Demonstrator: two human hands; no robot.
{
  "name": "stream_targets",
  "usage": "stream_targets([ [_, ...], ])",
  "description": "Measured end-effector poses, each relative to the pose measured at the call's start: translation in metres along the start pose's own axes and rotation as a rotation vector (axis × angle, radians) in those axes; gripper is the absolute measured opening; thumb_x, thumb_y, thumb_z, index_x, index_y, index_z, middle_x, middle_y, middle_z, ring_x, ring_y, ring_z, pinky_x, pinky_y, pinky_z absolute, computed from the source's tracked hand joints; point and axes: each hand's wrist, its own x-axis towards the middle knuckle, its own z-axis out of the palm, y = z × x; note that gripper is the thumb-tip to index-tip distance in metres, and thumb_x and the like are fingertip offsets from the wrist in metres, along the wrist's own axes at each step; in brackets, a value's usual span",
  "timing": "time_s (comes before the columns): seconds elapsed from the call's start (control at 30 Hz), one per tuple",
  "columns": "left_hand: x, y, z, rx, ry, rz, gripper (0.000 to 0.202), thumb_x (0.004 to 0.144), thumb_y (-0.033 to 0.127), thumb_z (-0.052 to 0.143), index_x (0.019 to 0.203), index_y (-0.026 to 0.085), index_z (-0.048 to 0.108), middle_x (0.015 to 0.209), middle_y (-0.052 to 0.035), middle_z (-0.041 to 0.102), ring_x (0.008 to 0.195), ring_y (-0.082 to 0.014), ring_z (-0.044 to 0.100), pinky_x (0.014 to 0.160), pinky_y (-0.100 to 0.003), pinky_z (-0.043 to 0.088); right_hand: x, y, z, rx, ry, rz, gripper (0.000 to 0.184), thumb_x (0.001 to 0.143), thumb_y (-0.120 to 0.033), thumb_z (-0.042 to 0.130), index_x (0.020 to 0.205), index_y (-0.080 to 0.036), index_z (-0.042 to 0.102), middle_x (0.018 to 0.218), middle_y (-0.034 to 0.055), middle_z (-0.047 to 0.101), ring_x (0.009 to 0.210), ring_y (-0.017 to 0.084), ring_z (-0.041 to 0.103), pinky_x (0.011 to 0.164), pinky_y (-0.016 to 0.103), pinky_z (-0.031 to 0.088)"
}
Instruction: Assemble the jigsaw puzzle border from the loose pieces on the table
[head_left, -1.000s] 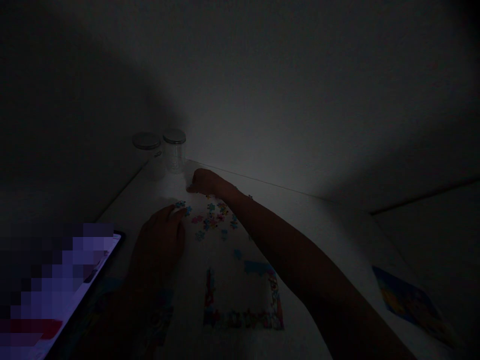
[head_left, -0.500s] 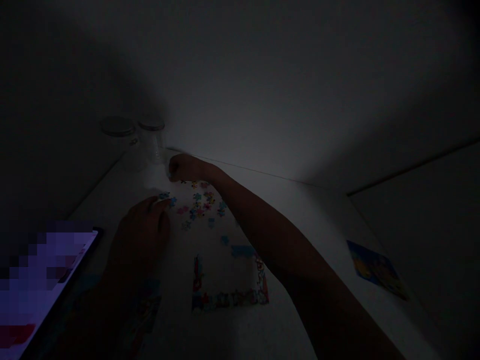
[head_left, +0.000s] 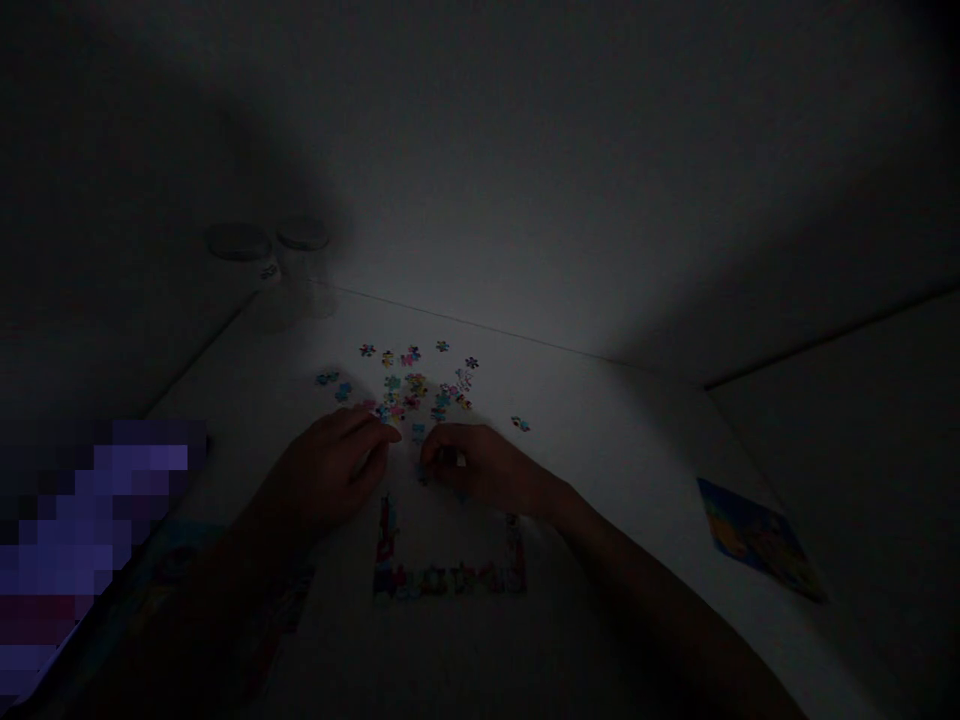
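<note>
In dim light, my right hand (head_left: pixel 480 468) is closed in a pinch over a small bluish jigsaw piece (head_left: pixel 424 478), just above the partly joined puzzle border (head_left: pixel 450 582). It covers most of the border's far side. My left hand (head_left: pixel 330 465) lies to the left with its fingers stretched out and the thumb apart, nothing visible in it. Its fingertips reach the near edge of the loose jigsaw pieces (head_left: pixel 416 385), which are scattered face up in mixed colours. A blue loose piece (head_left: pixel 418 432) lies between the two hands.
Two clear jars with lids (head_left: pixel 304 240) stand at the back left by the wall. A glowing tablet (head_left: pixel 90 540), pixelated, is at the left edge. A colourful picture card (head_left: pixel 757 540) lies at the right. Another printed sheet (head_left: pixel 176 560) is partly under my left arm.
My right hand has come back from the far loose pieces to the border's far side. My left hand has moved right, to the near edge of the loose pieces.
</note>
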Motion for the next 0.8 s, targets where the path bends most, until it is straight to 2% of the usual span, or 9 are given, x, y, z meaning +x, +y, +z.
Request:
stream_targets([
  [0.1, -0.001, -0.001, 0.005, -0.018, -0.063, 0.054, 0.028, 0.093, 0.028, 0.039, 0.095, 0.020, 0.065, 0.093, -0.0049, 0.064, 0.090, -0.0186, 0.061, 0.081, -0.033, 0.049, -0.005, 0.011, 0.001, -0.082, 0.148, -0.022, 0.017, 0.083, -0.008, 0.054, 0.094, -0.018, 0.062, 0.090, 0.0024, 0.064, 0.077, 0.013, 0.057, 0.071, 0.026, 0.045],
  [0.17, -0.001, 0.000, 0.008, -0.037, -0.097, 0.069, 0.026, 0.092, 0.028, 0.040, 0.095, 0.020, 0.065, 0.091, -0.0039, 0.064, 0.087, -0.0178, 0.060, 0.078, -0.033, 0.048, -0.013, 0.014, -0.002, -0.136, 0.181, -0.020, 0.017, 0.085, -0.009, 0.054, 0.097, -0.018, 0.062, 0.095, 0.0052, 0.064, 0.082, 0.015, 0.058, 0.075, 0.029, 0.046],
  [0.33, 0.001, 0.012, 0.015, -0.019, -0.170, 0.116, 0.022, 0.092, 0.033, 0.048, 0.103, 0.020, 0.062, 0.096, -0.0048, 0.062, 0.088, -0.0202, 0.058, 0.077, -0.035, 0.046, -0.028, 0.019, 0.001, -0.235, 0.168, -0.037, 0.017, 0.085, -0.013, 0.059, 0.101, -0.017, 0.061, 0.104, 0.0099, 0.061, 0.102, 0.022, 0.055, 0.088, 0.038, 0.046],
  [0.47, 0.003, 0.020, 0.021, 0.066, -0.204, 0.138, 0.022, 0.090, 0.032, 0.054, 0.106, 0.019, 0.061, 0.098, -0.0065, 0.061, 0.090, -0.0233, 0.056, 0.076, -0.037, 0.045, -0.024, 0.024, 0.008, -0.242, 0.182, -0.048, 0.020, 0.084, -0.016, 0.063, 0.103, -0.018, 0.060, 0.107, 0.0088, 0.059, 0.105, 0.023, 0.054, 0.091, 0.039, 0.046],
  [0.6, 0.001, 0.015, 0.021, 0.090, -0.212, 0.110, 0.019, 0.093, 0.029, 0.049, 0.104, 0.021, 0.062, 0.098, -0.0054, 0.061, 0.089, -0.0223, 0.056, 0.075, -0.037, 0.044, -0.019, 0.025, 0.009, -0.182, 0.172, -0.053, 0.019, 0.083, -0.011, 0.062, 0.100, -0.019, 0.060, 0.107, 0.0069, 0.058, 0.104, 0.020, 0.054, 0.089, 0.036, 0.046],
  [0.8, -0.002, 0.007, 0.019, 0.050, -0.196, 0.098, 0.020, 0.092, 0.028, 0.050, 0.108, 0.021, 0.061, 0.103, -0.0059, 0.061, 0.090, -0.0225, 0.056, 0.076, -0.038, 0.045, -0.017, 0.024, 0.006, -0.081, 0.165, 0.030, 0.021, 0.080, -0.005, 0.062, 0.096, -0.019, 0.061, 0.104, 0.0054, 0.058, 0.100, 0.018, 0.056, 0.087, 0.034, 0.047],
])
